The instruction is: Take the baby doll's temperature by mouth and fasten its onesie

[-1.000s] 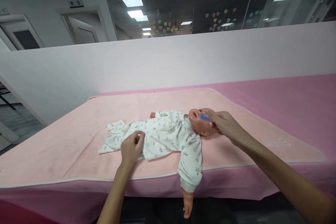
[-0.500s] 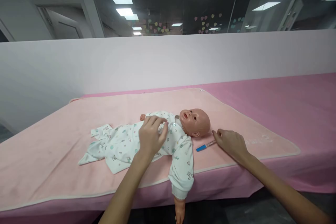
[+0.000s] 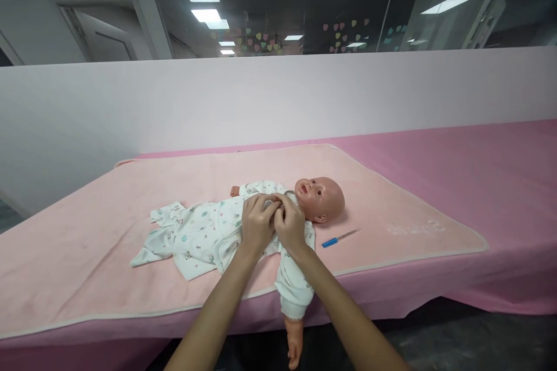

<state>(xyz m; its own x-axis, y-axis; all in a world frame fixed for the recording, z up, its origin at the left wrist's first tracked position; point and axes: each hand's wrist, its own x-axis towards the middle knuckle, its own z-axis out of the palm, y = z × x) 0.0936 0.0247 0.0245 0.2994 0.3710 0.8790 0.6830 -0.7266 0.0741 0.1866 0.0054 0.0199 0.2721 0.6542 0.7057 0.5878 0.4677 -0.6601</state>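
A baby doll [image 3: 319,198] lies on its back on a light pink blanket [image 3: 108,255], dressed in a white printed romper [image 3: 195,235]. One doll arm hangs over the table's front edge. My left hand [image 3: 256,225] and my right hand [image 3: 290,226] meet on the doll's chest, just below its neck. The fingers of both pinch the romper's front there. A thin stick with a blue end [image 3: 339,237] lies on the blanket to the right of the doll's head, apart from both hands.
The blanket covers a long table with a darker pink cover [image 3: 478,162]. A pale partition wall [image 3: 261,104] runs behind it, with glass and ceiling lights above. Dark floor lies below the front edge.
My right hand has let go of the blue-ended stick, which now lies on the blanket, and has moved left to the doll's chest. My left hand has moved up from the romper's legs to join it.
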